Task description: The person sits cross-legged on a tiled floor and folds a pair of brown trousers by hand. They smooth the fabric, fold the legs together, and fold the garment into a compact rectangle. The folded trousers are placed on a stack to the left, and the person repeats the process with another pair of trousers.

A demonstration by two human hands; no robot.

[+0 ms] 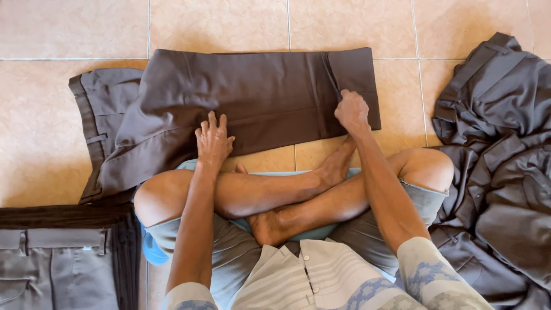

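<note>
Dark brown trousers (258,92) lie folded across the tiled floor in front of my crossed legs, waistband at the left. My left hand (213,140) rests flat on the cloth near its front edge, fingers spread. My right hand (351,110) pinches a fold of the trouser leg near the right end, fingers closed on the fabric.
A heap of dark grey garments (493,161) lies on the floor at the right. A stack of folded trousers (57,258) sits at the lower left. Beige floor tiles (69,28) stretch beyond. My bare knees and feet are just below the trousers.
</note>
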